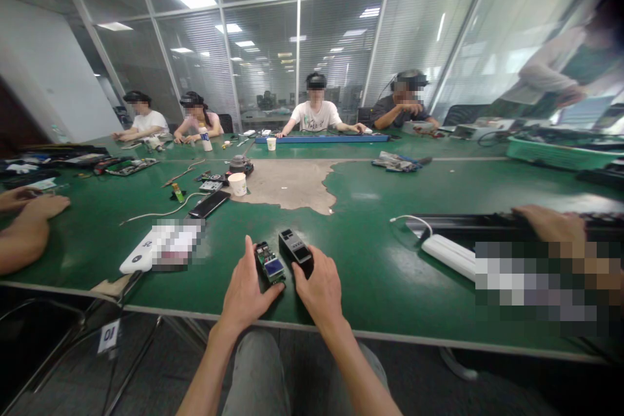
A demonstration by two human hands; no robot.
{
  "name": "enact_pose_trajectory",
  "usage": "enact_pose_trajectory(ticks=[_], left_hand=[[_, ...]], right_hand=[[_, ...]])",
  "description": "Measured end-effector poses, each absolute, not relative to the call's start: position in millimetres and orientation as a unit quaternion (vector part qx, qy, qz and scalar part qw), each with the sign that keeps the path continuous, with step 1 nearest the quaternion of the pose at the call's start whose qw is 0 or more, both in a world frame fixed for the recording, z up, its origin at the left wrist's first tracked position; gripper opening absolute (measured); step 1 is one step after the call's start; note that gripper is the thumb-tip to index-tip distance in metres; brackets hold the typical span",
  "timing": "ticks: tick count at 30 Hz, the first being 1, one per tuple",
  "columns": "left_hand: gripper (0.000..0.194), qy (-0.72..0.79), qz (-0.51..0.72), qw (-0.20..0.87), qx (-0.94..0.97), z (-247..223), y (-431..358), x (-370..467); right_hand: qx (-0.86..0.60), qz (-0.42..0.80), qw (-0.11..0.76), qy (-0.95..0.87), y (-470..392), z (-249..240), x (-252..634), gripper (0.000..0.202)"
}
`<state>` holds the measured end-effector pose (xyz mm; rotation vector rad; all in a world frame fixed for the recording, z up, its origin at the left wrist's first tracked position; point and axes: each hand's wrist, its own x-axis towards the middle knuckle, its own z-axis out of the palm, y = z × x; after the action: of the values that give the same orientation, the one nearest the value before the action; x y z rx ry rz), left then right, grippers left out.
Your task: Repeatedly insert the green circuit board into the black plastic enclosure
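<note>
Near the front edge of the green table, my left hand is around a small green circuit board with a blue screen, thumb at its near end and fingers along its left side. Just to the right, my right hand grips a dark box-shaped device with a grey top face, thumb on its near left side and fingers at its right. The board and the device lie side by side with a narrow gap between them.
A white power bank, a black phone and a paper cup stand to the left. At the right are a white bar-shaped object and another person's hand. Several people sit around the table.
</note>
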<state>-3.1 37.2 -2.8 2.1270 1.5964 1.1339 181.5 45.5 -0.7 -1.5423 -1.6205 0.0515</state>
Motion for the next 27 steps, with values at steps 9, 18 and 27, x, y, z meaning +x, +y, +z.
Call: enact_pose_trajectory(ticks=[9,18,27], left_hand=[[0.115,0.547,0.381,0.134,0.733,-2.8,36.7,-4.9],[0.114,0.535,0.399,0.16,0.728,-2.3,35.3,-9.0],[0.083,0.519,0.528,0.246,0.626,-5.0,37.5,-9.2]], right_hand=[[-0.64,-0.008,0.422,-0.642,47.7,-4.1,180.3,0.061],[-0.638,0.012,0.422,-0.644,45.5,0.4,180.0,0.04],[-0.58,0.149,0.55,-0.581,31.1,39.3,178.3,0.043]])
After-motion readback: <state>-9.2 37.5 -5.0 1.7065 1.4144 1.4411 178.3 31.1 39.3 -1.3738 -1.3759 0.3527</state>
